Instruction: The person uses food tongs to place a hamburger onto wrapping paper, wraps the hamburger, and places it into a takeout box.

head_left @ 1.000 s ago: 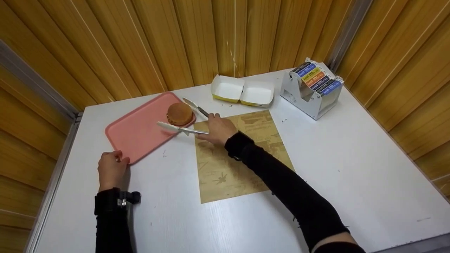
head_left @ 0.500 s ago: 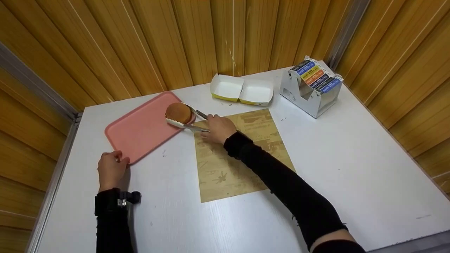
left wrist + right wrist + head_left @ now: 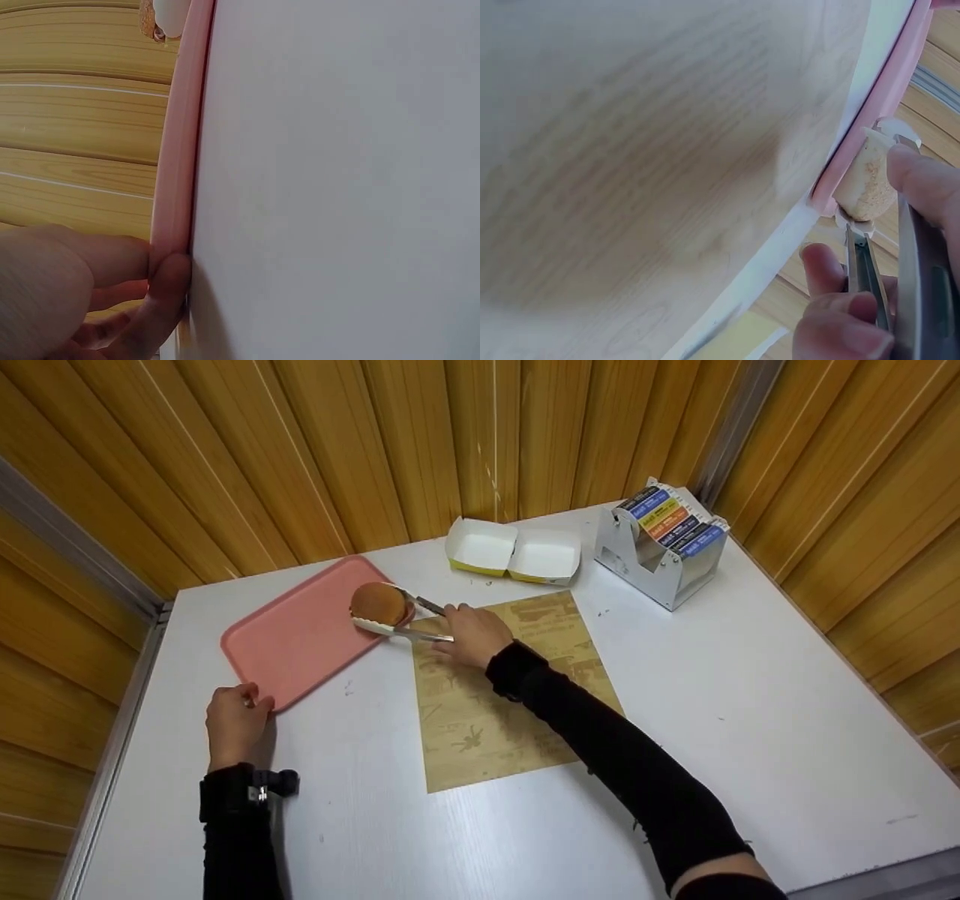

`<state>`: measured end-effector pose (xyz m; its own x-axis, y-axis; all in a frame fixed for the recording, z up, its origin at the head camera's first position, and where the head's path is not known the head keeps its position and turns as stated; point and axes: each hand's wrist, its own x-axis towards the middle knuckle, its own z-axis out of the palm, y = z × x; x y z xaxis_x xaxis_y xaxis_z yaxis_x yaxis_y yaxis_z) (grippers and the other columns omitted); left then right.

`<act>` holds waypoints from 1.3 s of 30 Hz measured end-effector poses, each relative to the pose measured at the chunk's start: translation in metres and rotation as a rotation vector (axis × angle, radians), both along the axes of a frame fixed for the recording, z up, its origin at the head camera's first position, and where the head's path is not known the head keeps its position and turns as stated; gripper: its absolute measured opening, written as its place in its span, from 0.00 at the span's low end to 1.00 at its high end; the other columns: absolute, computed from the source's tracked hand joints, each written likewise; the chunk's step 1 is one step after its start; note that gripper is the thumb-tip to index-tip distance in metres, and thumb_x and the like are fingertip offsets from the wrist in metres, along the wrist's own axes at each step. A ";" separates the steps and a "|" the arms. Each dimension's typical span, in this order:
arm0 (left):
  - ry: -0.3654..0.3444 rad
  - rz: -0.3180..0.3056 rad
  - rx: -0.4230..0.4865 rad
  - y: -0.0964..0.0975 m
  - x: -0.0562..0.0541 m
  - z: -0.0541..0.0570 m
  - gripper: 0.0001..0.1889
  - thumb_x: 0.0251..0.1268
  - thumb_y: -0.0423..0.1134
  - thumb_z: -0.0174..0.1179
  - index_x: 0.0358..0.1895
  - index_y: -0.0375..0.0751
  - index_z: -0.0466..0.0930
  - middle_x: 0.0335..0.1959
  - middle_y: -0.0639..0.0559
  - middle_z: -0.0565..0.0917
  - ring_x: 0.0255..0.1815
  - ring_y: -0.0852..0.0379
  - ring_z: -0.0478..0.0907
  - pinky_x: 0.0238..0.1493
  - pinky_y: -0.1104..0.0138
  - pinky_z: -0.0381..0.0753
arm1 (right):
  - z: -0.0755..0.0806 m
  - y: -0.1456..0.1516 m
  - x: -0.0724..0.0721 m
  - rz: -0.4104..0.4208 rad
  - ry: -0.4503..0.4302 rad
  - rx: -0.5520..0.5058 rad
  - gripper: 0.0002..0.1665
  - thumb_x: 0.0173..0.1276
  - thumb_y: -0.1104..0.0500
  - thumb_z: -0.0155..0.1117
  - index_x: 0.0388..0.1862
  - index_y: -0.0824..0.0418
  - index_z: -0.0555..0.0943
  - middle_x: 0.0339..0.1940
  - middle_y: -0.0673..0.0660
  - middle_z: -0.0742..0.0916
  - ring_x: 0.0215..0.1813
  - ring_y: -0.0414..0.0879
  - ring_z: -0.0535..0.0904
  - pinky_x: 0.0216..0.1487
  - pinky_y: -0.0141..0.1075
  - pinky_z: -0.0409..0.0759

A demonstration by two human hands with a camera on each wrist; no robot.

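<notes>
In the head view a pink tray [image 3: 300,645] lies at the left of the table, and my left hand [image 3: 236,724] grips its near corner. The left wrist view shows the thumb and fingers pinching the tray's rim [image 3: 176,165]. My right hand [image 3: 476,637] holds metal tongs [image 3: 424,635] with pale scalloped tips. A burger [image 3: 377,604] with a smooth brown bun top sits at the tray's right end, with the tong tips on either side of it. In the right wrist view the burger [image 3: 866,180] shows between the tong tips, over the tray's rim.
Brown printed wrapping paper [image 3: 495,720] lies flat under my right forearm. Behind it stands an unfolded white-and-yellow burger box [image 3: 514,555]. A metal dispenser [image 3: 664,547] with several coloured label rolls stands at the back right. Wood-patterned walls [image 3: 420,442] enclose the table.
The tongs, spread around the burger at first, have closed in on its sides. My left hand has stayed at the tray's corner.
</notes>
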<state>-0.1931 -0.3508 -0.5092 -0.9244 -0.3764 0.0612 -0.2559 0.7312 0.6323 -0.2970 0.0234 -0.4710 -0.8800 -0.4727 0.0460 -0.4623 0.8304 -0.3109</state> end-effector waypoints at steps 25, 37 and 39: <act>-0.068 0.030 0.056 0.001 0.000 0.000 0.19 0.73 0.33 0.62 0.60 0.22 0.79 0.57 0.28 0.76 0.52 0.40 0.72 0.53 0.52 0.75 | 0.034 0.145 0.038 -0.119 -0.146 -0.072 0.31 0.70 0.38 0.70 0.61 0.56 0.76 0.38 0.54 0.82 0.38 0.50 0.76 0.37 0.42 0.73; -0.029 -0.012 0.008 -0.001 -0.001 0.002 0.18 0.71 0.32 0.62 0.56 0.20 0.80 0.51 0.29 0.77 0.48 0.40 0.73 0.48 0.53 0.73 | 0.021 0.228 0.087 -0.120 -0.087 -0.054 0.31 0.68 0.43 0.74 0.58 0.62 0.77 0.36 0.53 0.82 0.36 0.49 0.76 0.31 0.37 0.71; -0.024 -0.015 0.002 -0.001 -0.001 0.001 0.18 0.71 0.32 0.62 0.56 0.20 0.80 0.50 0.28 0.77 0.48 0.39 0.73 0.48 0.52 0.73 | 0.018 0.235 0.094 -0.118 -0.090 -0.052 0.30 0.68 0.43 0.74 0.57 0.61 0.77 0.35 0.52 0.82 0.36 0.48 0.75 0.31 0.37 0.71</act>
